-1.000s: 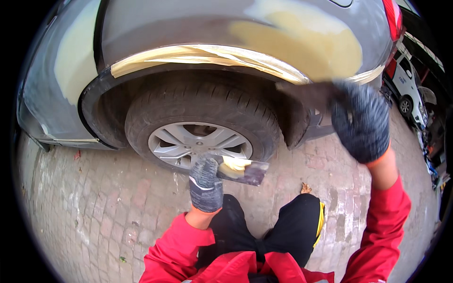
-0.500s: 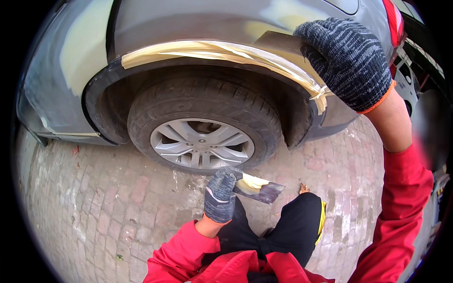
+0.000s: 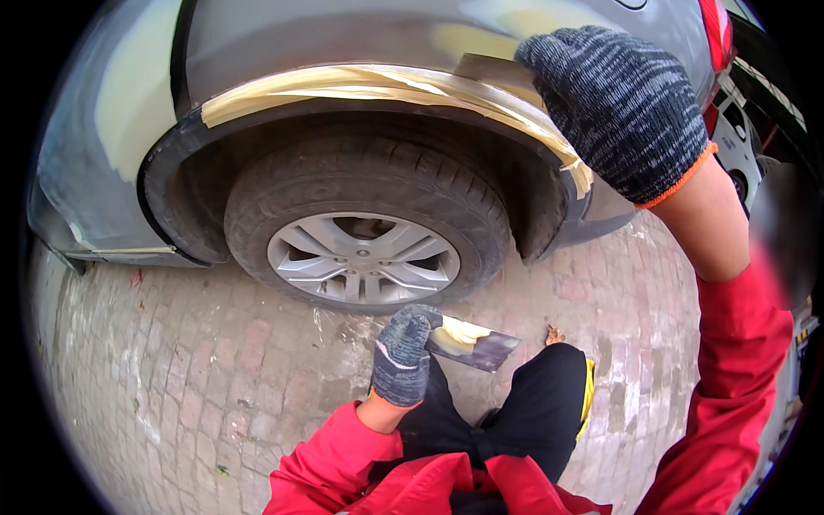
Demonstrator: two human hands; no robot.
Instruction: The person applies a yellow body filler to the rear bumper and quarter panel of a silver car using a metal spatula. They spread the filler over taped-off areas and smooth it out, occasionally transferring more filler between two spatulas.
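Note:
My right hand (image 3: 622, 116), in a dark knitted glove with an orange cuff, grips a flat, dark putty knife (image 3: 495, 72). Its blade lies against the grey car panel (image 3: 343, 34) just above the wheel arch, close to a smear of yellowish filler (image 3: 468, 41). Glove and fingers hide the handle. Low in front of me, my left hand (image 3: 402, 356), gloved too, is closed on a second putty knife (image 3: 493, 350) that carries a lump of pale yellow filler (image 3: 463, 330). Layered strips of masking tape (image 3: 343, 84) run along the arch edge.
Below the arch is the tyre (image 3: 360, 172) with its silver wheel (image 3: 365, 257). A pale filler patch (image 3: 137, 94) covers the panel at left. Brick paving (image 3: 197, 369) surrounds my legs (image 3: 541, 403), with a dry leaf (image 3: 554, 335) on it. Another car (image 3: 736, 146) stands at far right.
My right hand and its putty knife have shifted slightly left along the panel above the arch. The left hand keeps its place. The car sits a little further left and higher in view.

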